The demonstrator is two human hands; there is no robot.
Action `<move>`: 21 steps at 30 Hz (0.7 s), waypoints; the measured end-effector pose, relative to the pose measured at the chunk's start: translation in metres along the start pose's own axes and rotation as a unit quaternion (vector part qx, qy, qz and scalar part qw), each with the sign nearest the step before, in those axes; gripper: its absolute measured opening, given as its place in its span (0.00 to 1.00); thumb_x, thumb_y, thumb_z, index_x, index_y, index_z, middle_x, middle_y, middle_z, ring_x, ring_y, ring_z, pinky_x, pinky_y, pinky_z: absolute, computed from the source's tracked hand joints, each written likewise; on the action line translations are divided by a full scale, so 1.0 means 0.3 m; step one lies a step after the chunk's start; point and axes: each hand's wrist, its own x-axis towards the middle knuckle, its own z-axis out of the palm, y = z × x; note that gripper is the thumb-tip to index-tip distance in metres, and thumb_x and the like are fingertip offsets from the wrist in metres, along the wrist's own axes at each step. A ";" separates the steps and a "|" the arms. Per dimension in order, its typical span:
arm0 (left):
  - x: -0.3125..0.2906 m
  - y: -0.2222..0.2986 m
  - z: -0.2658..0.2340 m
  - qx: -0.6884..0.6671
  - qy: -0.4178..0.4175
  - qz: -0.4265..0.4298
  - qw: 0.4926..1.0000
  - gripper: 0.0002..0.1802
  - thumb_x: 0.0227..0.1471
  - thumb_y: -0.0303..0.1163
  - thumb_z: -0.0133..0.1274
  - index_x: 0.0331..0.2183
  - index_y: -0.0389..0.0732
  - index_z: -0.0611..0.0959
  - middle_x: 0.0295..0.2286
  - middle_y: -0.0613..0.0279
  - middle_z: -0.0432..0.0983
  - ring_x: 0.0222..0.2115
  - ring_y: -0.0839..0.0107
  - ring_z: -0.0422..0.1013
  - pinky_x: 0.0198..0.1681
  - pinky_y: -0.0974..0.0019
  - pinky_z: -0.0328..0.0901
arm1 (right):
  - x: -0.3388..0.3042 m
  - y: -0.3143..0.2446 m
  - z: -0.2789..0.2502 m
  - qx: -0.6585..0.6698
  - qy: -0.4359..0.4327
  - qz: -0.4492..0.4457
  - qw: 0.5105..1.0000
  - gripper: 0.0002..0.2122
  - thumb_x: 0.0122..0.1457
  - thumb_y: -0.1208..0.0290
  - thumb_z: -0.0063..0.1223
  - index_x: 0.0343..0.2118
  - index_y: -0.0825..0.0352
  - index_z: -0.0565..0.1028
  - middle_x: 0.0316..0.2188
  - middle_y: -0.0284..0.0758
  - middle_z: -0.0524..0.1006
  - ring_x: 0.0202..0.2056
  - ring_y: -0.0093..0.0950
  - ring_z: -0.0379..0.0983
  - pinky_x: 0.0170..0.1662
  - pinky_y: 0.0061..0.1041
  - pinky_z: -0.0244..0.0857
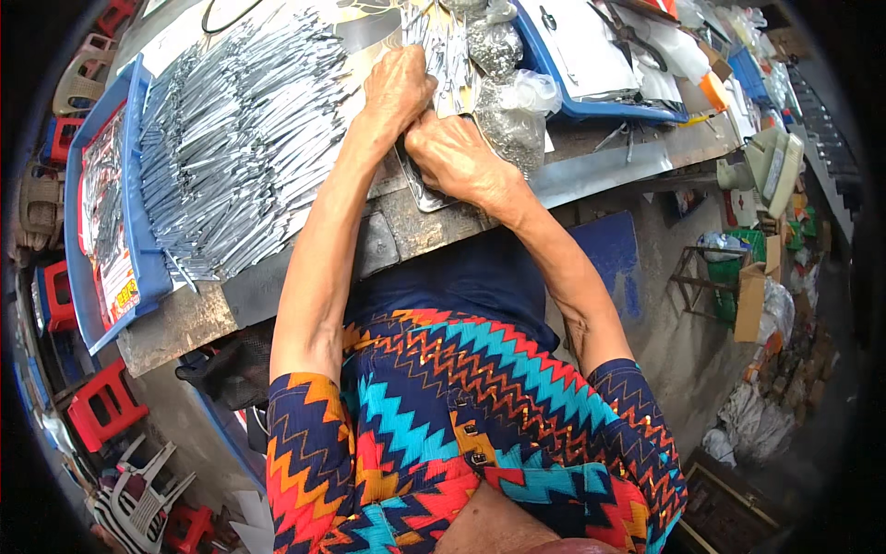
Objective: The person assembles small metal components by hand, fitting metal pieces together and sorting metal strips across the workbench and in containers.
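Note:
My left hand (400,90) is closed, its knuckles up, over the bench just right of a wide heap of thin grey metal pieces (249,138). Close against it is my right hand (458,159), also closed, above a dark shallow metal tray (426,192). The backs of both hands hide whatever the fingers hold. Beyond them lie more slim metal pieces (448,46). A clear plastic bag (519,125) of small metal parts stands beside my right hand, with another such bag (496,48) behind it.
A blue tray (138,194) with packets stands at the bench's left end. Another blue tray (591,109) at the right holds papers and dark-handled pliers (637,39). The bench's metal front edge (600,180) runs before me. Red stools (106,406) stand on the floor at left.

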 end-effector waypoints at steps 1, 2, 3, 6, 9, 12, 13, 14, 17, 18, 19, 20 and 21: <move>0.011 0.016 0.003 0.013 -0.013 -0.016 1.000 0.16 0.37 0.34 0.56 0.28 0.33 0.74 0.27 0.43 0.72 0.33 0.49 0.68 0.36 0.54 0.62 | -0.006 0.002 -0.003 0.000 0.012 -0.001 1.000 0.04 0.36 0.78 0.50 0.16 0.73 0.71 0.21 0.49 0.69 0.23 0.45 0.69 0.25 0.37 0.64; 0.017 0.027 0.003 0.012 -0.013 -0.014 1.000 0.16 0.37 0.34 0.56 0.28 0.33 0.74 0.27 0.43 0.72 0.33 0.49 0.68 0.36 0.54 0.62 | -0.007 0.009 -0.012 -0.001 0.013 0.000 1.000 0.04 0.36 0.78 0.50 0.16 0.73 0.71 0.21 0.49 0.69 0.23 0.45 0.69 0.25 0.37 0.64; 0.018 0.035 0.001 0.014 -0.024 -0.017 0.999 0.15 0.37 0.32 0.55 0.29 0.33 0.74 0.27 0.42 0.72 0.33 0.48 0.68 0.36 0.54 0.62 | -0.008 0.015 -0.022 0.014 -0.025 0.004 1.000 0.04 0.36 0.78 0.50 0.17 0.73 0.70 0.21 0.48 0.69 0.23 0.44 0.69 0.25 0.37 0.64; 0.008 0.035 0.004 0.027 -0.008 -0.014 1.000 0.12 0.36 0.28 0.52 0.29 0.34 0.74 0.26 0.42 0.72 0.31 0.45 0.69 0.34 0.51 0.63 | -0.036 0.046 -0.005 0.051 0.009 -0.027 0.998 0.06 0.38 0.77 0.50 0.20 0.72 0.67 0.19 0.47 0.69 0.23 0.44 0.69 0.25 0.38 0.62; -0.011 0.025 -0.010 0.040 0.001 -0.019 0.999 0.11 0.35 0.24 0.49 0.28 0.34 0.73 0.26 0.41 0.72 0.29 0.44 0.70 0.33 0.49 0.64 | -0.063 0.050 0.014 0.040 0.042 0.003 0.998 0.07 0.40 0.75 0.51 0.22 0.70 0.67 0.21 0.44 0.70 0.25 0.42 0.69 0.28 0.38 0.62; -0.052 0.030 -0.037 0.040 -0.039 -0.064 0.996 0.12 0.36 0.23 0.48 0.29 0.33 0.72 0.26 0.39 0.72 0.31 0.43 0.68 0.35 0.51 0.62 | -0.083 0.046 0.017 0.034 0.031 0.072 0.996 0.07 0.42 0.74 0.51 0.23 0.70 0.66 0.21 0.45 0.69 0.26 0.43 0.68 0.29 0.39 0.61; -0.072 0.018 -0.047 0.033 -0.030 -0.057 0.997 0.12 0.35 0.23 0.49 0.29 0.33 0.72 0.26 0.39 0.72 0.31 0.44 0.68 0.35 0.52 0.62 | -0.091 0.045 0.016 0.061 0.062 0.077 0.993 0.07 0.43 0.74 0.49 0.22 0.71 0.64 0.19 0.47 0.68 0.24 0.45 0.67 0.28 0.40 0.60; -0.087 0.002 -0.055 0.025 -0.022 -0.050 0.998 0.12 0.35 0.23 0.49 0.29 0.33 0.72 0.26 0.40 0.72 0.31 0.45 0.68 0.35 0.53 0.62 | -0.098 0.045 0.017 0.088 0.092 0.081 0.989 0.07 0.44 0.75 0.46 0.21 0.72 0.62 0.17 0.49 0.67 0.22 0.48 0.66 0.26 0.42 0.58; -0.114 -0.018 -0.069 0.020 -0.049 -0.078 0.996 0.14 0.32 0.26 0.56 0.28 0.33 0.74 0.27 0.43 0.73 0.33 0.50 0.69 0.37 0.57 0.62 | -0.112 0.037 0.018 0.143 0.128 0.109 0.975 0.07 0.46 0.74 0.45 0.22 0.74 0.64 0.18 0.49 0.68 0.23 0.48 0.66 0.27 0.40 0.59; -0.122 -0.017 -0.075 0.024 -0.053 -0.084 0.995 0.15 0.32 0.28 0.59 0.28 0.33 0.75 0.28 0.44 0.73 0.34 0.52 0.69 0.37 0.58 0.62 | -0.115 0.033 0.016 0.180 0.140 0.139 0.964 0.07 0.46 0.74 0.45 0.22 0.74 0.64 0.18 0.49 0.68 0.23 0.48 0.66 0.27 0.39 0.59; -0.129 -0.018 -0.075 0.029 -0.045 -0.074 0.996 0.16 0.31 0.29 0.61 0.27 0.34 0.76 0.27 0.46 0.73 0.33 0.52 0.69 0.36 0.59 0.62 | -0.124 0.043 0.028 0.163 0.147 0.143 0.965 0.07 0.47 0.73 0.46 0.22 0.74 0.66 0.17 0.48 0.68 0.21 0.44 0.67 0.26 0.37 0.60; -0.135 -0.019 -0.079 0.029 -0.045 -0.074 0.996 0.16 0.31 0.29 0.61 0.27 0.34 0.76 0.27 0.46 0.73 0.33 0.52 0.69 0.36 0.59 0.62 | -0.130 0.042 0.024 0.163 0.147 0.143 0.965 0.07 0.47 0.73 0.46 0.22 0.74 0.66 0.17 0.48 0.68 0.21 0.44 0.67 0.26 0.37 0.60; -0.140 -0.019 -0.088 0.018 -0.036 -0.063 0.997 0.16 0.30 0.29 0.61 0.26 0.33 0.76 0.26 0.46 0.73 0.33 0.52 0.69 0.36 0.59 0.62 | -0.132 0.040 0.018 0.190 0.138 0.158 0.959 0.07 0.46 0.73 0.46 0.22 0.74 0.66 0.17 0.47 0.68 0.20 0.42 0.67 0.26 0.35 0.60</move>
